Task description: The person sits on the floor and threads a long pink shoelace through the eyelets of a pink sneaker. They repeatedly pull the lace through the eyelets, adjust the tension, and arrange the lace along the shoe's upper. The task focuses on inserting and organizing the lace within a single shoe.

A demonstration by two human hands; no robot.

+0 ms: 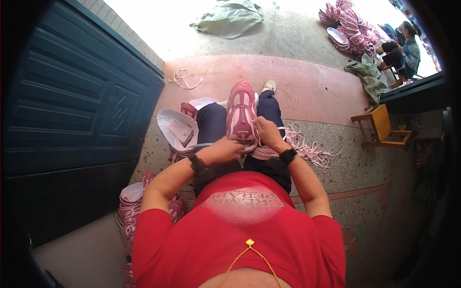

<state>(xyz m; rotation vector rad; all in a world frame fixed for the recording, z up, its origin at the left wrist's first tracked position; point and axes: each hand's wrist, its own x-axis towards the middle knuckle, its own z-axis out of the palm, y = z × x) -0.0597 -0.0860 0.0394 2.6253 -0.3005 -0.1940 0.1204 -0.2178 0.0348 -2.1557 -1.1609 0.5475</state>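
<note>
A pink shoe upper [241,115] lies lengthwise over my lap, its rounded toe pointing away from me. My left hand [224,150] is closed on its near end, the fingertips resting along the edge. At the upper's right side, my right hand [269,133] is closed in a pinch on what looks like a pale shoelace; the strand is mostly hidden by the fingers. A heap of pale pink shoelaces [309,150] lies by my right thigh. Left of my legs, white-lined shoe uppers [176,129] are piled up.
More pink uppers [130,204] are stacked at my left side, near a dark blue door [72,96]. One loose lace [188,79] lies on the floor ahead. A wooden stool [380,126] stands right. Farther off are a pale green sack [230,19], pink bundles [353,29] and a seated person [409,54].
</note>
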